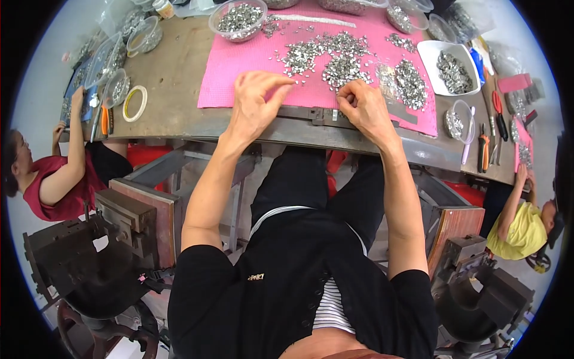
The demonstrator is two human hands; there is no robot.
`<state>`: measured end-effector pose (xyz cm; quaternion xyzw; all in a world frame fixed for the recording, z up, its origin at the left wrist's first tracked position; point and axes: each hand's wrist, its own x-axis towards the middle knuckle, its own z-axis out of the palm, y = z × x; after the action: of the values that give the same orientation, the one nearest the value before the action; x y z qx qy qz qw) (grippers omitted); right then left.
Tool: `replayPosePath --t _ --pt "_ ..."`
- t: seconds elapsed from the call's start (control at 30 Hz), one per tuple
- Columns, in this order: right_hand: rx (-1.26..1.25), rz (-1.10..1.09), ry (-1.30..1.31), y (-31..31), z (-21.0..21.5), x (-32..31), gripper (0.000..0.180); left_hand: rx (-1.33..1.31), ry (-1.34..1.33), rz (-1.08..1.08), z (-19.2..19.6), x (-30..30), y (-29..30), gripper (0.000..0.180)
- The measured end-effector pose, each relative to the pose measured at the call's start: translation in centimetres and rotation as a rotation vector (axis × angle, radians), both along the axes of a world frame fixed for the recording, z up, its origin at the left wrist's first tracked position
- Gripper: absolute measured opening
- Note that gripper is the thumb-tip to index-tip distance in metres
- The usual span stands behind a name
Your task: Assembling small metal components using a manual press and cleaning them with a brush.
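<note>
My left hand (pixel 257 102) hovers over the near edge of a pink mat (pixel 233 75). Its thumb and fingertips come together beside loose silver metal pieces; anything between them is too small to make out. My right hand (pixel 365 107) is closed in a pinch at the table's front edge, with its fingertips just right of a small metal fixture (pixel 317 115). What this hand holds, if anything, is hidden. Beyond both hands lie piles of small shiny metal pieces (pixel 344 69). Another such pile (pixel 411 84) spreads to the right of my right hand.
A round plastic tub (pixel 239 21) of metal pieces stands far left on the mat, a white tray (pixel 427 66) at right. Pliers (pixel 483 148) and a tape roll (pixel 135 103) lie on the table. Co-workers sit at left (pixel 60 173) and right (pixel 520 230).
</note>
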<state>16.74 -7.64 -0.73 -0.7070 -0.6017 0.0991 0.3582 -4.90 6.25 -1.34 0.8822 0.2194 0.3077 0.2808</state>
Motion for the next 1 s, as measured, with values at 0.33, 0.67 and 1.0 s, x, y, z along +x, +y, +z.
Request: replayPosePath --t 0.33,0.67,1.0 --pt "-0.032 0.007 0.020 -0.1 0.1 0.2 0.008 0.206 0.125 0.160 -0.2 1.7 1.0 0.010" --pt "-0.036 -0.042 0.263 -0.9 1.0 0.2 0.009 0.317 0.086 0.207 -0.8 2.5 0.3 0.011" --pt "0.208 0.103 -0.179 -3.5 -0.3 -1.2 0.015 0.244 0.121 0.127 -0.6 2.2 0.9 0.007"
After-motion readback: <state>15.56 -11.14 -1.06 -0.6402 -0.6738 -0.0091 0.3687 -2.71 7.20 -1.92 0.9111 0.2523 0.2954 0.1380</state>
